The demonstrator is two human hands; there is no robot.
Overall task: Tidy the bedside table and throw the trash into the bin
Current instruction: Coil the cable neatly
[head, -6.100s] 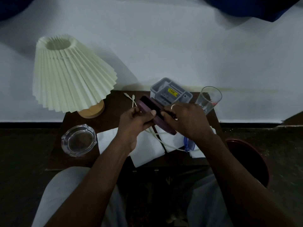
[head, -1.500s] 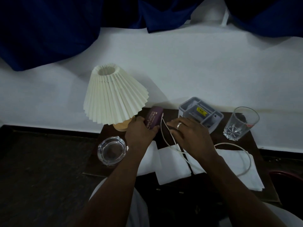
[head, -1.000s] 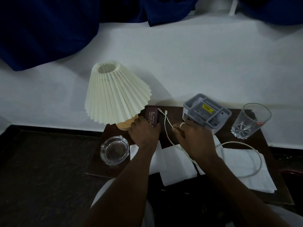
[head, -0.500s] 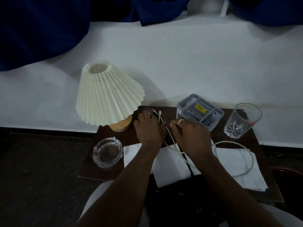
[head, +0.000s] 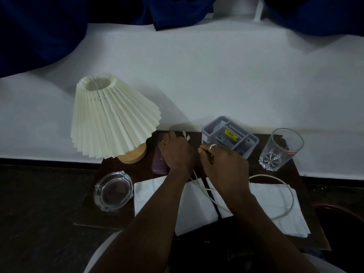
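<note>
Purple case [head: 158, 166] lies partly under flat fingers of the left hand [head: 177, 154]; fingers of the right hand [head: 226, 168] curl above the white cable [head: 291, 196], grip unclear.

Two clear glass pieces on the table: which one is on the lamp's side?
The ashtray, low and round, at the front left corner before the lamp. The tall tumbler stands far right, past the grey organizer.
</note>
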